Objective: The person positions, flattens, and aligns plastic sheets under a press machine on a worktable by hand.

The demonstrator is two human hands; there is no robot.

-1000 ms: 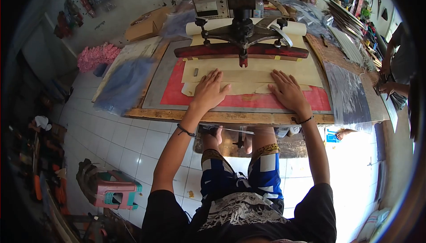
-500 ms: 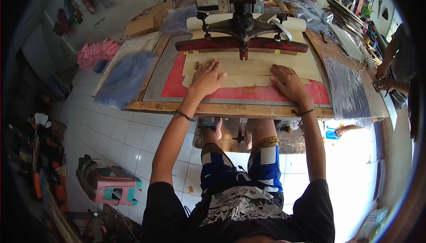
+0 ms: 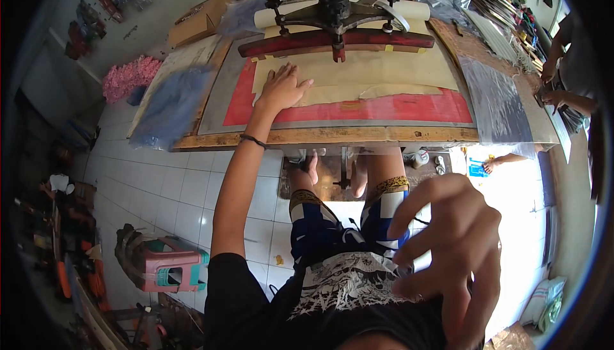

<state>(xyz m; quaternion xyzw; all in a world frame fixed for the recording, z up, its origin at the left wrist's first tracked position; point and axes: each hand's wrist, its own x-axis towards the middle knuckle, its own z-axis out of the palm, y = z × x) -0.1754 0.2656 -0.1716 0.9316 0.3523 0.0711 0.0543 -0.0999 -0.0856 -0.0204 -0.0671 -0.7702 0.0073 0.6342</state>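
My left hand [image 3: 284, 88] lies flat on the left part of a tan sheet [image 3: 339, 76], fingers spread. Under the sheet, a red sheet [image 3: 409, 108] shows along the front. Raised close to the camera at the lower right, my right hand [image 3: 451, 241] has its fingers bent and apart, with nothing seen between them. Above the sheets stands a machine head with a long dark red bar [image 3: 288, 44].
A wooden edge [image 3: 320, 136] runs along the table front. Clear plastic sheets [image 3: 495, 104] lie on the right, blue plastic [image 3: 169, 110] on the left. Another person's hands [image 3: 563, 99] are at the far right. A pink stool [image 3: 169, 267] stands on the floor.
My right hand has lifted off the tan sheet and come back toward the camera. My left hand stays on the sheet. The whole view has shifted, so the table appears higher.
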